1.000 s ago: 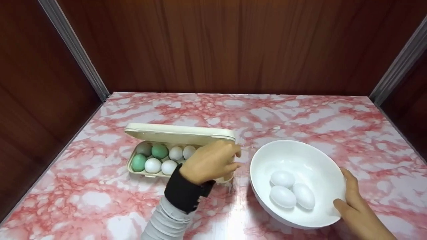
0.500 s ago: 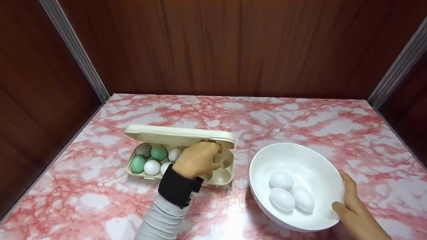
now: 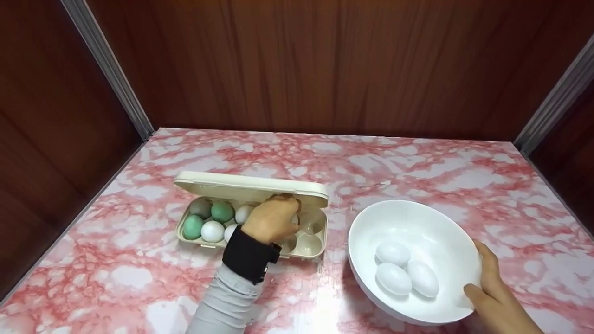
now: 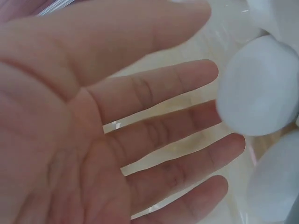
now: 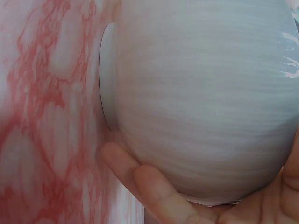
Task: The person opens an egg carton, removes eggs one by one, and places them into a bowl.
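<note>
The left hand [image 3: 271,221] is down inside the open egg carton [image 3: 253,215] now, hovering over the middle cups. From the wrist view its fingers [image 4: 159,130] are spread and fairly straight, reaching at a white egg [image 4: 259,88] just at the fingertips; whether they touch it I cannot tell. Green and white eggs fill the carton's left cups, and the right-hand cups [image 3: 310,243] sit bare. Over on the right, the right hand [image 3: 494,290] cups the near rim of the white bowl [image 3: 445,232], fingers [image 5: 149,186] curled under its belly. Three white eggs [image 3: 406,273] lie in the bowl, tilted on the pink marbled table [image 3: 417,162].
</note>
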Action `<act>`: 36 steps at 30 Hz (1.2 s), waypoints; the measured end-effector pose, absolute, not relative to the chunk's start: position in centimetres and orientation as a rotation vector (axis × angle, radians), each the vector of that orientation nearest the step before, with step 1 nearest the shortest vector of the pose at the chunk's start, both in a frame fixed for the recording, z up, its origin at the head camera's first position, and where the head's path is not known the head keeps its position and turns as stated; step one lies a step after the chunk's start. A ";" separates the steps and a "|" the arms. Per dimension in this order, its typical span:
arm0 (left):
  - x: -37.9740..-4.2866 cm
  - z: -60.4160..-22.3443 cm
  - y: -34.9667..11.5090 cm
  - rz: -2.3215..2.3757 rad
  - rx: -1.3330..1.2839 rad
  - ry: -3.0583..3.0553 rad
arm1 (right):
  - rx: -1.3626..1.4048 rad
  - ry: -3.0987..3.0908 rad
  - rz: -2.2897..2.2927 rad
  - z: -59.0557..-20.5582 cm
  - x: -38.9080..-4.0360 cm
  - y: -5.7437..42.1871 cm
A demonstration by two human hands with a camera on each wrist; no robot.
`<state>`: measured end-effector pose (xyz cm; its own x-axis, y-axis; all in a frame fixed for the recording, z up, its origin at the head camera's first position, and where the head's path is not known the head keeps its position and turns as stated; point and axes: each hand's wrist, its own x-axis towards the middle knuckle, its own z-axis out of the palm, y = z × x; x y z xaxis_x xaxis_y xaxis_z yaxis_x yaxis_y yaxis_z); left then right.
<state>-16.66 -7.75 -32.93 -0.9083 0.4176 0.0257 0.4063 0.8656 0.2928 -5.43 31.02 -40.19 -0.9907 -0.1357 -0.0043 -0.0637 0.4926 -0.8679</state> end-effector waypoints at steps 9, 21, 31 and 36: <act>-16.3 -34.2 -6.3 0.304 0.637 3.184 | -0.211 2.635 -1.649 -40.6 -5.4 30.8; -15.7 -35.8 -5.5 0.081 0.629 3.504 | -0.197 2.600 -1.599 -40.7 -5.7 31.4; -15.8 -35.8 -5.7 0.096 0.635 3.518 | -0.231 2.636 -1.614 -40.9 -5.6 31.3; -15.7 -35.6 -5.5 0.086 0.558 3.475 | -0.233 2.660 -1.635 -40.9 -5.5 31.1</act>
<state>-15.75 -5.54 -35.58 -0.8806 0.2928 0.3725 0.3108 0.9504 -0.0123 -5.48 31.06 -40.90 -0.9889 -0.1321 0.0686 -0.1208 0.4433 -0.8882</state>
